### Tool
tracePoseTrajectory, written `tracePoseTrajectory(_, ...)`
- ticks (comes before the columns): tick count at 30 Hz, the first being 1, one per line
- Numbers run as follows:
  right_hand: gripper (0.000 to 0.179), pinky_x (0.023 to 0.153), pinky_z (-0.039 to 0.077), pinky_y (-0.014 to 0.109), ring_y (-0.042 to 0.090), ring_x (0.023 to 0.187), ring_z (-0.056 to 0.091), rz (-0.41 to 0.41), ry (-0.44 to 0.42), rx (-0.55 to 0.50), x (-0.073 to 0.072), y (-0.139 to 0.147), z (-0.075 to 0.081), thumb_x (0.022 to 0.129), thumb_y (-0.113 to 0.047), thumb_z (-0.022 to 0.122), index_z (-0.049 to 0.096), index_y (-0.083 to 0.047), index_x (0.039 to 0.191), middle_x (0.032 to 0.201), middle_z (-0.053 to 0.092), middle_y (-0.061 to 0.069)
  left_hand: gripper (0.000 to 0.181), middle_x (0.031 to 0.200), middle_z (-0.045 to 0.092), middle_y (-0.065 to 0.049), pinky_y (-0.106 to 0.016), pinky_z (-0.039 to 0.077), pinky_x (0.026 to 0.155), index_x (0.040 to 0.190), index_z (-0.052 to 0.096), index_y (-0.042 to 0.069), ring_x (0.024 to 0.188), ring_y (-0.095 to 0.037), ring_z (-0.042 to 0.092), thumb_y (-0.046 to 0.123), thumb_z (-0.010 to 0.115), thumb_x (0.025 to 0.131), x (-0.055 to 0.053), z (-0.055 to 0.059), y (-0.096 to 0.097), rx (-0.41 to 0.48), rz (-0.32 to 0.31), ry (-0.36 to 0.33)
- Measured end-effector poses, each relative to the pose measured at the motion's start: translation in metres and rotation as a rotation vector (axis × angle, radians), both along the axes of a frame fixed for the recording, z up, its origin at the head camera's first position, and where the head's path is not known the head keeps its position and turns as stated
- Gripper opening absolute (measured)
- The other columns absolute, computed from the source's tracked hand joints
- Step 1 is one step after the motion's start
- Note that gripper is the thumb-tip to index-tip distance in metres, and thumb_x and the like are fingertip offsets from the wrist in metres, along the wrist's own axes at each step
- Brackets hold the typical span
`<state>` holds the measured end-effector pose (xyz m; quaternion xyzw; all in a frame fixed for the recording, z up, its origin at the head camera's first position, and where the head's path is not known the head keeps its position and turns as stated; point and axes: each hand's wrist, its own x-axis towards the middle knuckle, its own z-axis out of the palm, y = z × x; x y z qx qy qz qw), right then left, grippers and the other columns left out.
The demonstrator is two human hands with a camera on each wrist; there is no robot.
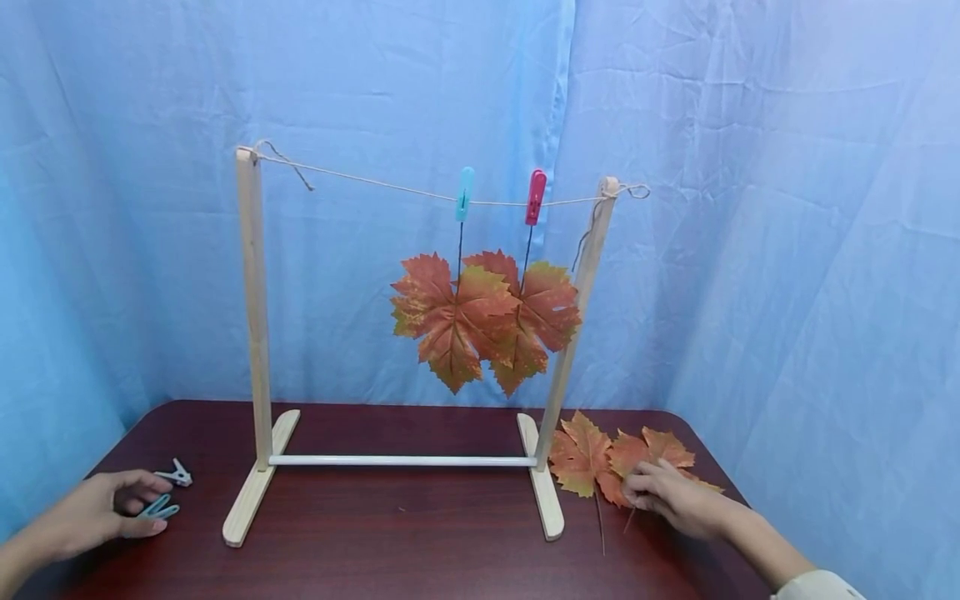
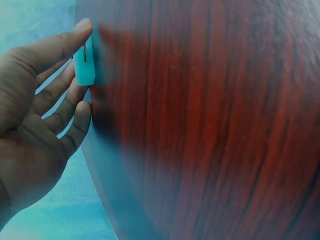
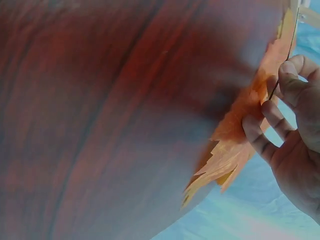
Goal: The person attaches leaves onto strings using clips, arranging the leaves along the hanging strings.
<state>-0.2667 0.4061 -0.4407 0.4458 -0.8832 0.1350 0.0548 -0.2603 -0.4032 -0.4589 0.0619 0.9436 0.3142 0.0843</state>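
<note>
1. Clothespin of turquoise colour point(image 1: 159, 507) is pinched in the left hand point(image 1: 93, 512); a pale clothespin point(image 1: 180, 475) lies near it on the desk point(image 1: 390, 542).
2. Wooden rack point(image 1: 255, 317) stands in the middle, with a string point(image 1: 360, 177) between its posts.
3. From this string, a light-blue clothespin point(image 1: 465, 196) and a red clothespin point(image 1: 535, 200) hold two overlapping leaves point(image 1: 450, 321).
4. Right of the rack, further leaves point(image 1: 579, 454) lie on the desk; the right hand point(image 1: 682, 497) pinches one thin stem point(image 3: 291, 45).

Two bare hands point(image 1: 93, 510) point(image 1: 675, 497), slim fingers, plain off-white sleeve point(image 1: 819, 587) on the right forearm point(image 1: 768, 546)
</note>
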Motion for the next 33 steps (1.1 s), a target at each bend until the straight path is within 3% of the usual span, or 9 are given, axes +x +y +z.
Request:
tracePoseTrajectory(7,0.028,0.075,0.027,0.031,-0.007,0.072,0.032,-0.016,-0.036,-0.007,-0.002,-0.013,0.010,0.103,-0.002,0.057,0.046,-0.020,0.085,0.077,0.036,-0.013,0.057,0.106,0.069,-0.006,-0.029,0.053,0.067,0.119,0.066,-0.006,0.088,-0.019,0.062,0.034,0.086,0.084,0.001,0.000,0.001,-0.025,0.005,0.011)
tracePoseTrajectory(11,0.025,0.079,0.028,0.035,-0.007,0.070,0.034,-0.048,-0.082,-0.003,-0.002,-0.020,0.018,0.106,-0.007,0.054,0.046,-0.021,0.087,0.077,0.035,-0.015,0.055,0.105,0.069,-0.006,-0.030,0.053,0.066,0.119,0.066,-0.007,0.086,-0.019,0.063,0.032,0.085,0.085,0.002,0.002,0.004,-0.022,0.012,0.007)
tracePoseTrajectory(15,0.023,0.085,0.035,0.040,-0.006,0.065,0.042,-0.068,-0.129,-0.007,-0.002,-0.030,0.028,0.106,-0.009,0.054,0.046,-0.020,0.087,0.074,0.040,-0.014,0.057,0.103,0.068,-0.006,-0.031,0.053,0.065,0.119,0.065,-0.009,0.083,-0.019,0.063,0.032,0.085,0.084,0.002,0.003,0.009,-0.039,0.029,0.013)
tracePoseTrajectory(18,0.026,0.083,0.039,0.037,-0.006,0.064,0.038,-0.059,-0.105,-0.015,-0.002,-0.040,0.037,0.106,-0.007,0.054,0.043,-0.019,0.086,0.073,0.037,-0.013,0.060,0.101,0.069,-0.005,-0.033,0.053,0.066,0.118,0.065,-0.010,0.082,-0.018,0.062,0.035,0.086,0.083,0.002,0.002,0.012,-0.072,0.039,0.020)
tracePoseTrajectory(21,0.027,0.073,0.029,0.030,-0.004,0.069,0.031,-0.056,-0.040,-0.010,-0.002,-0.050,0.044,0.105,-0.006,0.057,0.043,-0.020,0.085,0.075,0.032,-0.015,0.060,0.100,0.069,-0.005,-0.034,0.052,0.065,0.116,0.066,-0.010,0.081,-0.018,0.062,0.035,0.086,0.083,0.000,0.003,0.015,-0.095,0.046,0.021)
tracePoseTrajectory(28,0.024,0.069,0.036,0.025,0.001,0.072,0.041,-0.095,-0.001,-0.001,0.000,-0.075,0.058,0.103,-0.015,0.064,0.052,-0.031,0.089,0.075,0.048,-0.018,0.052,0.099,0.069,-0.004,-0.033,0.052,0.062,0.115,0.068,-0.008,0.080,-0.017,0.062,0.031,0.085,0.085,0.000,0.004,0.018,-0.096,0.044,0.009)
tracePoseTrajectory(33,0.023,0.069,0.043,0.024,0.001,0.073,0.047,-0.094,-0.046,-0.024,0.002,-0.093,0.067,0.103,-0.015,0.063,0.057,-0.036,0.093,0.079,0.056,-0.016,0.049,0.104,0.071,-0.006,-0.029,0.052,0.064,0.119,0.069,-0.006,0.081,-0.012,0.062,0.031,0.081,0.089,0.002,0.011,0.023,-0.103,-0.008,0.072)
